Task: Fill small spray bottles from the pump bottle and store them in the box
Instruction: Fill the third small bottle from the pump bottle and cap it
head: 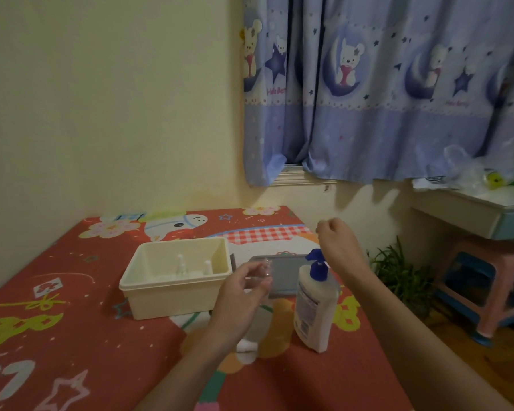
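Note:
My left hand grips a clear small spray bottle, which is blurred and tilted above the red patterned table. A white pump bottle with a blue pump head stands just right of it. Raised above and behind the pump head, my right hand is closed in a fist; I cannot tell whether anything is inside it. The cream box sits to the left, with two small spray bottles standing in it.
A grey flat tray lies behind the pump bottle. Off the table's right edge are a green plant, a pink and blue stool and a white desk. A blue bear-print curtain hangs behind.

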A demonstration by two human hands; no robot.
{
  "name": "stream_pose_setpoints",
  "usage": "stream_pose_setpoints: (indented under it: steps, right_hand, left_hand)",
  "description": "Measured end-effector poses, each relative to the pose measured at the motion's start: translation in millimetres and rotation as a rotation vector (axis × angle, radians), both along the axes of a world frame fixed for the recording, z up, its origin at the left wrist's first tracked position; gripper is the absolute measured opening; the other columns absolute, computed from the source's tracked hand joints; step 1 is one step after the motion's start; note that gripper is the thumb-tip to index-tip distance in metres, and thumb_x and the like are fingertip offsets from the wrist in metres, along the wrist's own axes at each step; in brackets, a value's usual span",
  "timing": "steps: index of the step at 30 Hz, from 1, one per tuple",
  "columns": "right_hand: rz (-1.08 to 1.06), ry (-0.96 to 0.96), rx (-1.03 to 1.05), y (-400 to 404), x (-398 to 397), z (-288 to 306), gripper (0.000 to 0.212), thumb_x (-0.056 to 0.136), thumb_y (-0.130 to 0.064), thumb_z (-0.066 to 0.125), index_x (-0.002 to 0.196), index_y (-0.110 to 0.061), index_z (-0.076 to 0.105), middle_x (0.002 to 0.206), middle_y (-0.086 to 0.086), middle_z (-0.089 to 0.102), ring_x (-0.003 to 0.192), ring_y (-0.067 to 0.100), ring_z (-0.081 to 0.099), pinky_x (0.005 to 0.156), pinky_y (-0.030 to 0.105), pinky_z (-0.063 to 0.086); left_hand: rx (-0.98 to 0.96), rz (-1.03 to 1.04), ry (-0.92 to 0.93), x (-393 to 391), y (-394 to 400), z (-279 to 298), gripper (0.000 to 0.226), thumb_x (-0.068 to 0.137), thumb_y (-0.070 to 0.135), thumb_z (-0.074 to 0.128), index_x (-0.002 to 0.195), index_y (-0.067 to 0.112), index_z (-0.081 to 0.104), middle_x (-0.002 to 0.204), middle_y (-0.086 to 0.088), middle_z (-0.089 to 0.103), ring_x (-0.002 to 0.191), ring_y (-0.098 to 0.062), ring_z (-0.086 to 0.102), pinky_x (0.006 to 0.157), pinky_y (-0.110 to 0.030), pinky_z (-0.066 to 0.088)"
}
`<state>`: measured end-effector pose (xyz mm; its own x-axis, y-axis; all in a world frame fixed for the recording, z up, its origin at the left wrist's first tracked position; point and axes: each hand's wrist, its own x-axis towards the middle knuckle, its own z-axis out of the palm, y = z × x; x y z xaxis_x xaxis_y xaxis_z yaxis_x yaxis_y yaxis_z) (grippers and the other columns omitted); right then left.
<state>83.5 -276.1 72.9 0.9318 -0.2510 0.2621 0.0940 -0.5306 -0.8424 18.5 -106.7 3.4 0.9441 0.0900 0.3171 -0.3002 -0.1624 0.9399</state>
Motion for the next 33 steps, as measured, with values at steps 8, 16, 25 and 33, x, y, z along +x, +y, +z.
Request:
stream_pose_setpoints:
  steps: [8, 16, 25, 33]
  right_hand:
    - [0.174, 0.414, 0.193, 4.1, 6.9, -5.7, 0.031, 0.097, -0.012, 0.037, 0.112, 0.004, 0.059, 0.091, 0.009, 0.064, 0.066, 0.013, 0.052, 0.075, 0.031, 0.041]
    - [0.178, 0.461, 0.123, 0.6, 11.6, -8.6, 0.028, 0.094, -0.014, 0.036, 0.098, -0.001, 0.061, 0.082, 0.005, 0.058, 0.075, 0.022, 0.046, 0.073, 0.032, 0.038]
    - [0.179, 0.463, 0.045, 1.9, 14.7, -4.8, 0.016, 0.094, -0.012, 0.037, 0.086, -0.007, 0.049, 0.071, 0.004, 0.046, 0.062, 0.016, 0.037, 0.060, 0.027, 0.031]
    - [0.241, 0.391, -0.061, -4.2, 21.5, -16.7, 0.040, 0.096, -0.016, 0.037, 0.121, 0.003, 0.061, 0.101, 0.018, 0.058, 0.067, 0.015, 0.050, 0.057, 0.023, 0.042]
  left_hand:
    - [0.082, -0.070, 0.083, 10.3, -17.5, 1.3, 0.034, 0.084, 0.019, 0.070, 0.115, 0.027, 0.058, 0.102, 0.009, 0.067, 0.098, -0.014, 0.062, 0.086, -0.039, 0.055]
    - [0.116, -0.082, 0.027, 16.4, -31.9, 8.4, 0.020, 0.086, 0.019, 0.070, 0.105, 0.019, 0.065, 0.103, 0.006, 0.067, 0.097, -0.006, 0.060, 0.069, -0.004, 0.046]
    - [0.072, -0.114, 0.046, 21.1, -35.3, 18.4, 0.018, 0.088, 0.022, 0.067, 0.105, 0.027, 0.068, 0.097, 0.012, 0.066, 0.093, -0.009, 0.062, 0.078, -0.030, 0.057]
    - [0.097, -0.101, 0.047, 22.6, -34.7, 20.7, 0.017, 0.088, 0.024, 0.067, 0.104, 0.029, 0.070, 0.098, 0.015, 0.070, 0.088, -0.004, 0.065, 0.063, -0.020, 0.049]
